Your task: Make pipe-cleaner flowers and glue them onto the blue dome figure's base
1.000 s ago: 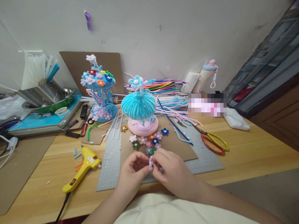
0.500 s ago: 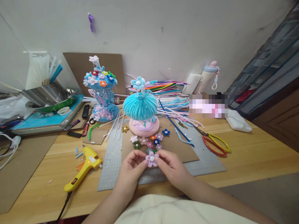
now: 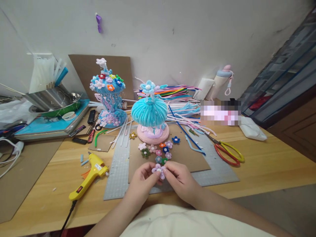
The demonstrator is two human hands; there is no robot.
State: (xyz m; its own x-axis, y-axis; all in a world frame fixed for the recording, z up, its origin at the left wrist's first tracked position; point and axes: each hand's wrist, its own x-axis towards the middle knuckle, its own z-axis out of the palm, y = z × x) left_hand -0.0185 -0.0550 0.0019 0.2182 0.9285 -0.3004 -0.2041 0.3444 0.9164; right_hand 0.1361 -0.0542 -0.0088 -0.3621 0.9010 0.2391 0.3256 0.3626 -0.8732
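Observation:
Between my two hands is a lilac pipe-cleaner flower (image 3: 161,168) with a white centre. My left hand (image 3: 144,177) pinches its left side, the thumb lying near the centre. The right edge is pinched by my right hand (image 3: 181,179). Just beyond my fingers, several small pipe-cleaner flowers (image 3: 152,148) in pink, green, blue and orange lie on a cardboard sheet (image 3: 192,158). Behind them stands a blue-domed pipe-cleaner ornament (image 3: 149,112) on a round pink base, topped with a light blue flower.
A yellow hot glue gun (image 3: 90,176) lies at left, its cord running off the front edge. Scissors (image 3: 228,153) with red and yellow handles rest at right. A flower-covered ornament (image 3: 108,87) and loose pipe cleaners (image 3: 184,108) are at the back. A grey cutting mat (image 3: 116,182) lies under the cardboard.
The lilac flower has tilted and turned a little, and my left thumb has moved up over its petals toward the centre. Both hands keep hold of it. The view has shifted slightly.

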